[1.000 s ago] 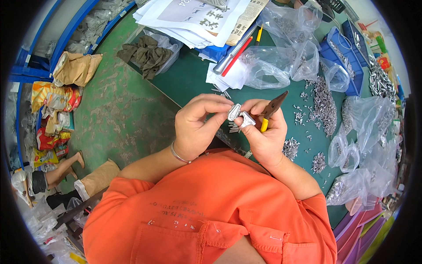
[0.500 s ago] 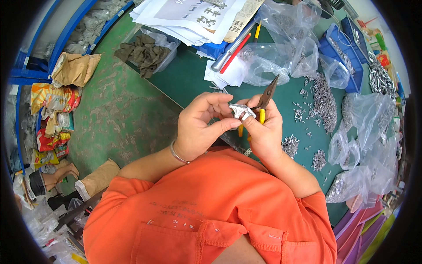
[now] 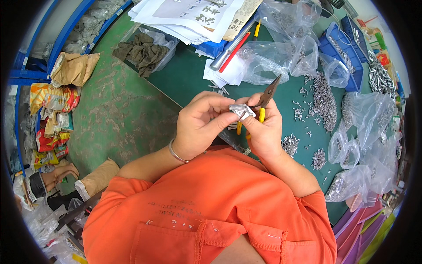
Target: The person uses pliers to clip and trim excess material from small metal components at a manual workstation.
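A small shiny silver metal part (image 3: 242,110) is held between my two hands, above the near edge of the table. My left hand (image 3: 203,125) pinches its left end, with thumb and forefinger against it and the other fingers curled. My right hand (image 3: 266,132) presses its thumb on the part's right side. In the same hand is a pair of pliers (image 3: 269,92), dark jaws pointing up and away to the right and yellow handles running down through the fingers. The jaws are clear of the part. My fingers hide some of the part and the handles.
Right on the green table (image 3: 288,103) lie a heap of small metal pieces (image 3: 324,103), clear plastic bags (image 3: 367,116) and a blue bin (image 3: 340,57). Papers (image 3: 189,17), a red stick (image 3: 234,52) and a tub with a dark cloth (image 3: 145,53) are at the far side.
My left forefinger and thumb have closed in on the metal part, which has turned slightly. The right hand keeps its hold on the pliers, nearly in the same place.
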A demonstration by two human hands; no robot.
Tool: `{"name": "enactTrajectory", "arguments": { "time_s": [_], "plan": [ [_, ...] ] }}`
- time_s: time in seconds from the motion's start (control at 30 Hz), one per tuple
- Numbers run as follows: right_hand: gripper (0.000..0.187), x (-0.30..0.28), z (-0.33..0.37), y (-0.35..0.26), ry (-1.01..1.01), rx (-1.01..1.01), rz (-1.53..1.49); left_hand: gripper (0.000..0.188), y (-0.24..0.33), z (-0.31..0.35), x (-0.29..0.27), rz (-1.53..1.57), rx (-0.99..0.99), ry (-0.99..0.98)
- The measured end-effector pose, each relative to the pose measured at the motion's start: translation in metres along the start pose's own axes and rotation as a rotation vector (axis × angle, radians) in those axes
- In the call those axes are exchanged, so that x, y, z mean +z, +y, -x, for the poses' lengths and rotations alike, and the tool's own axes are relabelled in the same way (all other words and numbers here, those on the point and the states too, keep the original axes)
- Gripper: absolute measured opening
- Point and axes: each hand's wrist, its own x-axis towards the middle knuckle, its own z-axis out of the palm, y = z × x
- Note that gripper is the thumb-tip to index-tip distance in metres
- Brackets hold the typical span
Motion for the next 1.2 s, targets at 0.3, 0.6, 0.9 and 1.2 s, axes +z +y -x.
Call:
{"name": "enactTrajectory", "arguments": {
  "time_s": [0.3,0.6,0.9,1.2],
  "plan": [
    [0.020,0.0016,0.0002,-0.0012,-0.024,-0.068,0.062,0.013,0.0013,-0.0018,-0.0032,0.246,-0.215,0.027],
    [0.013,-0.0012,-0.0016,-0.0021,0.077,0.055,0.042,0.011,0.0051,-0.0033,-0.0014,0.239,-0.098,0.051],
    [0.024,-0.0003,-0.0008,-0.0030,0.020,-0.012,0.058,0.012,0.0026,-0.0036,-0.0043,-0.034,0.129,0.030],
    [0.032,-0.0013,-0.0023,-0.0021,-0.028,-0.129,0.090,0.014,0.0000,-0.0038,-0.0052,0.233,-0.043,0.066]
  ]
}}
